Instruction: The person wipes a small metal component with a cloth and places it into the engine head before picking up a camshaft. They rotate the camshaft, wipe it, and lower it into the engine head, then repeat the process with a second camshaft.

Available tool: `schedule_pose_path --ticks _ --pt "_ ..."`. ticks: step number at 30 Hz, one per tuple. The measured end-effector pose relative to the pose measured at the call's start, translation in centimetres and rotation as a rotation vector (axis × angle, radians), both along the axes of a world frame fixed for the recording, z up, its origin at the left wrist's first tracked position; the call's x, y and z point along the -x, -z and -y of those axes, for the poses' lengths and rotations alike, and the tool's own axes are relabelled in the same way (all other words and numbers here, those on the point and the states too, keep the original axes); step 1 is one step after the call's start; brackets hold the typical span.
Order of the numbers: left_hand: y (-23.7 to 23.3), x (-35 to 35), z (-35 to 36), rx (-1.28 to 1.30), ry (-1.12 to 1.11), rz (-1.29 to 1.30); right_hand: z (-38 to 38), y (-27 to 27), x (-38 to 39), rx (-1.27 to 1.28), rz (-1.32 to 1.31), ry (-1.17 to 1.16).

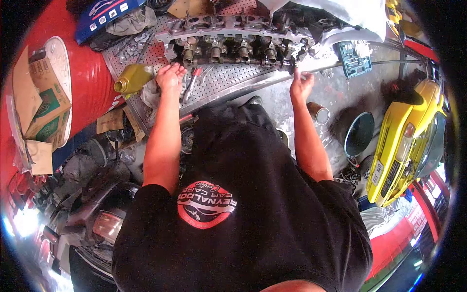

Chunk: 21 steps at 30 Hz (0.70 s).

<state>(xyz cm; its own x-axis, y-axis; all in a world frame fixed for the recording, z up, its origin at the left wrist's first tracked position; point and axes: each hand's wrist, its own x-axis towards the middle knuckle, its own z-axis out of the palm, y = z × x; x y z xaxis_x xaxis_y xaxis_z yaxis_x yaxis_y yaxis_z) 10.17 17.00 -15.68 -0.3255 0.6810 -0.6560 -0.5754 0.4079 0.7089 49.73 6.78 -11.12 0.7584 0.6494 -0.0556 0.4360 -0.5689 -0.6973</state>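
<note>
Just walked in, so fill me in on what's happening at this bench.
A person in a black shirt has both hands at a long metal engine part on a perforated metal bench. The left hand is at the part's left end, fingers bent; the right hand points a finger at the other end. Whether either grips anything is unclear. A yellow-green bottle stands out beside the left hand, and a teal tool case lies open beyond the right.

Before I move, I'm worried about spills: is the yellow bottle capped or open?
Open: the yellow bottle shows a dark hole at its mouth, no cap.
</note>
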Motion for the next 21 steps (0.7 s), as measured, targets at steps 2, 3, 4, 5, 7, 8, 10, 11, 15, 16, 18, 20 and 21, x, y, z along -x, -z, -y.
schedule_pose_path --ticks 2,3,4,5,7,8,10,11,15,16,18,20,21 --pt "0.3 0.2 0.0 -0.001 0.034 0.001 0.9 1.2 0.1 -0.172 -0.332 -0.070" --pt "0.4 0.5 -0.1 -0.004 0.049 -0.003 0.8 1.8 -0.3 -0.164 -0.394 -0.073" --pt "0.3 0.6 -0.1 0.007 0.055 -0.014 0.5 1.4 -0.2 -0.155 -0.458 -0.074" --pt "0.1 0.6 -0.2 0.019 0.068 -0.036 0.2 1.0 0.0 -0.146 -0.520 -0.073" --pt "-0.3 0.7 -0.1 0.042 0.098 -0.077 -0.4 -0.6 0.2 0.062 -0.177 -0.201" --pt "-0.5 0.6 0.2 0.030 0.102 -0.085 -0.6 -1.8 0.4 0.147 -0.004 -0.279" --pt "-1.0 0.6 0.5 -0.001 0.103 -0.099 -0.9 -2.0 0.5 0.182 0.248 -0.371" --pt "-1.1 0.5 0.5 -0.011 0.080 -0.094 -1.0 -1.9 0.4 0.206 0.265 -0.383" --pt "-0.7 0.0 -0.3 -0.018 0.057 -0.101 -1.0 -2.0 0.1 0.275 0.308 -0.406" --pt "-0.8 0.1 -0.4 -0.009 0.066 -0.114 -0.9 -2.0 0.3 0.286 0.308 -0.409" --pt "-0.8 0.0 -0.6 0.008 0.051 -0.112 -0.9 -1.3 0.5 0.207 0.341 -0.378" --pt "-0.3 0.3 -0.5 -0.002 0.079 -0.092 -0.4 -1.2 0.4 0.163 0.343 -0.368" --pt "0.0 0.3 -0.4 0.008 0.078 -0.096 -0.3 -1.2 0.2 0.153 0.329 -0.377"
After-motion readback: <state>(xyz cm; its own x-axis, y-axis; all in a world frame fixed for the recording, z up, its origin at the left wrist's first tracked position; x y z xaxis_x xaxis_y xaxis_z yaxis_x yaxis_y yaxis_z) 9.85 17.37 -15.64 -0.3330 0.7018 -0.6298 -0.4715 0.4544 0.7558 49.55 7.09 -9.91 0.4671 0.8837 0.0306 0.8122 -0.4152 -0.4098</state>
